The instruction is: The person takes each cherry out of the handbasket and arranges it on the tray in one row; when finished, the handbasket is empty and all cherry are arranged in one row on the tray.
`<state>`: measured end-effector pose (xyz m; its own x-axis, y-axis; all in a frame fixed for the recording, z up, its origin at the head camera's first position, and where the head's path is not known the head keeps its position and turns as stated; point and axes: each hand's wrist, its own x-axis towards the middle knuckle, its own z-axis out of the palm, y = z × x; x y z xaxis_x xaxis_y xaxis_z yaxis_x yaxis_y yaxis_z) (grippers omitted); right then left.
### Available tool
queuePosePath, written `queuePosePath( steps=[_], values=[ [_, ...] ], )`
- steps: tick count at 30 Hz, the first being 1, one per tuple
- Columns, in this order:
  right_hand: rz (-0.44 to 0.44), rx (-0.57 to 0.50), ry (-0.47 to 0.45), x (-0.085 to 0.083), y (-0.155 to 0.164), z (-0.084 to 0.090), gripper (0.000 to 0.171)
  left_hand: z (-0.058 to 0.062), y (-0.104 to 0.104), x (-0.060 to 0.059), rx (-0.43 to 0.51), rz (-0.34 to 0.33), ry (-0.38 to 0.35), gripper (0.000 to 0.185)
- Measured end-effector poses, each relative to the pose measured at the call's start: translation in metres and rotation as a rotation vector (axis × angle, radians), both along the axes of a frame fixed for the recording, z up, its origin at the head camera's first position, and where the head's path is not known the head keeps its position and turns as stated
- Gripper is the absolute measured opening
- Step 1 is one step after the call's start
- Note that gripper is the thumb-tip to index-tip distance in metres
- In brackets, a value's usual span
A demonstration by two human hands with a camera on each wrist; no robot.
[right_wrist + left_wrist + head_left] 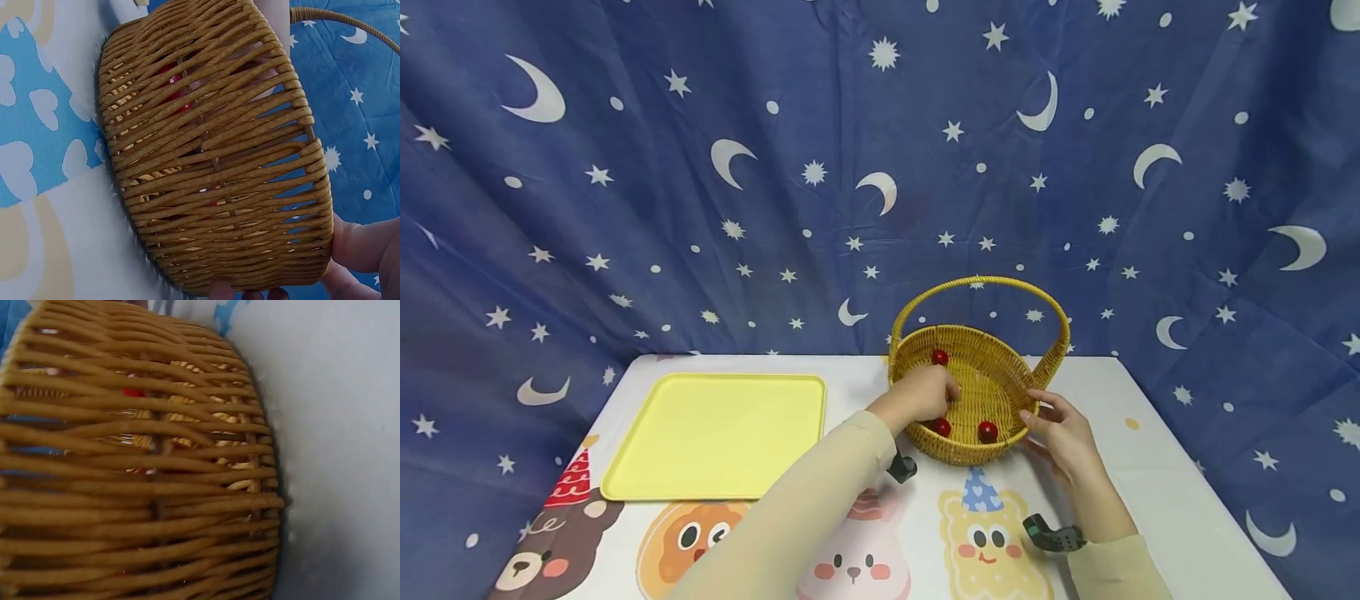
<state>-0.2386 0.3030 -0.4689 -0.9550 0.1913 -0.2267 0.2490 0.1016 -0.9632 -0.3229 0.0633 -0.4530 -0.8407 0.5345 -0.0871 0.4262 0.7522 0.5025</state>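
A yellow-brown wicker basket point(958, 450) with a tall arched handle point(977, 281) stands at the back right of the table. My left hand point(921, 393) reaches over its left rim, fingers pointing down inside; whether they hold anything I cannot tell. Around that hand lie small round red fruits: one near the back wall point(939, 357), one just below the hand point(941, 427), one at the front right point(988, 432). My right hand point(1060, 429) grips the right rim, with the thumb over the edge and fingers outside. Through the weave in the right wrist view, a red fruit point(175, 90) shows.
On the left of the table lies a yellow rectangular tray point(715, 437). The white tablecloth point(1165, 492) carries printed cartoon figures along the front. Behind the table hangs a blue curtain point(812, 250) with moons and stars.
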Motion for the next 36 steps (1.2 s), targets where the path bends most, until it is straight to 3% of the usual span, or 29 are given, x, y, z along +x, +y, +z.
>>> queuePosePath(
  steps=[5, 10, 14, 21, 25, 29, 36],
  values=[
    [0.004, -0.002, 0.011, -0.001, 0.001, 0.0, 0.058, 0.0, 0.002, 0.002, -0.003, -0.007, -0.002, 0.036],
    [-0.002, -0.001, 0.009, -0.001, 0.0, 0.0, 0.058, 0.005, -0.005, 0.002, 0.159, -0.02, 0.034, 0.031],
    [-0.007, -0.001, 0.004, 0.0, -0.001, -0.001, 0.058, 0.021, -0.019, 0.009, 0.285, -0.022, 0.052, 0.028],
    [-0.01, -0.002, 0.004, 0.0, -0.001, 0.0, 0.059, 0.062, -0.069, 0.036, 0.47, 0.036, 0.059, 0.022],
    [-0.007, -0.016, 0.006, 0.001, -0.002, 0.0, 0.059, 0.072, -0.11, 0.05, 0.531, 0.069, 0.116, 0.024],
    [-0.003, -0.023, 0.017, 0.002, 0.0, 0.001, 0.058, 0.065, -0.151, 0.055, 0.55, 0.157, 0.126, 0.029],
    [0.01, -0.013, 0.02, -0.001, 0.001, 0.0, 0.057, 0.018, -0.209, 0.054, 0.439, 0.37, 0.001, 0.028]
  ],
)
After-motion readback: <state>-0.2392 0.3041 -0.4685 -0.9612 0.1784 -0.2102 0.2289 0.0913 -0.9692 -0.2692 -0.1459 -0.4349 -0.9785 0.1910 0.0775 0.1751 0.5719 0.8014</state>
